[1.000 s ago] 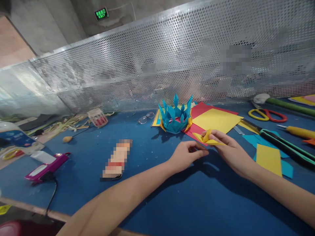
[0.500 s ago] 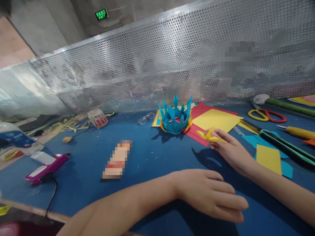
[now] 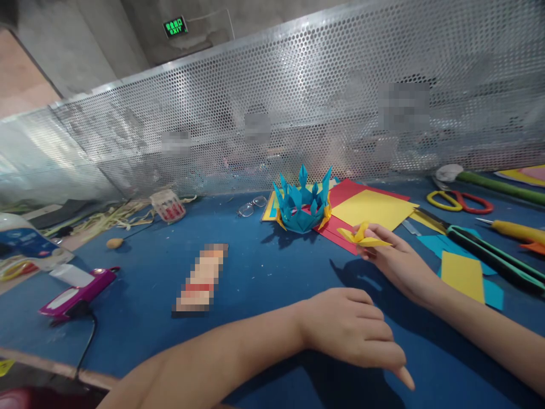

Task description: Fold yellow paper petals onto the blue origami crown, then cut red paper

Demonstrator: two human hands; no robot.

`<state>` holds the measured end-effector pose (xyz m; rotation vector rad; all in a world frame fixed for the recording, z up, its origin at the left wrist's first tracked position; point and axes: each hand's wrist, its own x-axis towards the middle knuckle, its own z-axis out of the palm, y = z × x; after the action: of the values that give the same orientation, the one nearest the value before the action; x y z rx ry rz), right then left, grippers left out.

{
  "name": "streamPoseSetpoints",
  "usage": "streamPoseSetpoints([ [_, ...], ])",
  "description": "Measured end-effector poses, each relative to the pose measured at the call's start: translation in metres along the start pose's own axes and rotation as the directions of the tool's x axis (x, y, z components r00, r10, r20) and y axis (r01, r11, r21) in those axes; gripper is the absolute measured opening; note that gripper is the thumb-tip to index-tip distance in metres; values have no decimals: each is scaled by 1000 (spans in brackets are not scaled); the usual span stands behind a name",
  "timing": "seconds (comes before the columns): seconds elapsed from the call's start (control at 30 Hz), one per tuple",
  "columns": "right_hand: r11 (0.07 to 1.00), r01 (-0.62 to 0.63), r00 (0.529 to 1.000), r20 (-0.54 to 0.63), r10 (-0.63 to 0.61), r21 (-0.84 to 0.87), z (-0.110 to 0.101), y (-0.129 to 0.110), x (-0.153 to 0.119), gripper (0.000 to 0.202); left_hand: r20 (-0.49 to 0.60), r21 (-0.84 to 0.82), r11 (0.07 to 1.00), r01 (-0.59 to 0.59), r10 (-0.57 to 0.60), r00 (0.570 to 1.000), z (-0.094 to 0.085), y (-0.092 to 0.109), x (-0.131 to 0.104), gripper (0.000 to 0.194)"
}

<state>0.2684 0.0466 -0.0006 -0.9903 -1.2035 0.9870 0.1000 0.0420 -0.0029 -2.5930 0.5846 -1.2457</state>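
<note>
My right hand pinches a yellow folded paper piece between thumb and fingers, held just above the table. This piece has pointed, wing-like ends. Nearer to me, my left hand hovers low with its back up. One finger points down to the right while the others bend; no object shows in it, though the palm is hidden. Beyond both hands stands a blue folded-paper crown with upright points and yellow pieces low on its sides. Red paper and a yellow sheet lie beside it.
At the right lie scissors, a yellow-handled awl, a black-and-green tool and a yellow paper rectangle. Glasses and a plastic cup sit farther back. A purple glue gun with its cord is at left. Perforated metal borders the back.
My left hand's fingers have curled in, leaving one pointing down to the right. My right hand and the yellow folded paper have barely moved. The crown stays where it was.
</note>
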Motion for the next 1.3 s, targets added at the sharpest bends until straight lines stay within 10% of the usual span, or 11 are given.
streamPoseSetpoints([
  [0.33,1000,-7,1000,-11,7,-13,0,0,1,28,448,-130,974,183,-107,887,-17,-1,3,33],
  [0.6,990,-18,991,-134,-1,-142,-2,5,2,30,434,-280,826,489,-345,832,-12,-1,-1,37],
  [1.0,931,76,997,11,-77,-356,-1,-10,-2,26,131,-317,309,897,-922,364,-18,-1,6,24],
  [1.3,919,98,995,38,-90,-382,1,-9,-3,25,222,-483,66,873,-955,194,-17,-4,7,22],
])
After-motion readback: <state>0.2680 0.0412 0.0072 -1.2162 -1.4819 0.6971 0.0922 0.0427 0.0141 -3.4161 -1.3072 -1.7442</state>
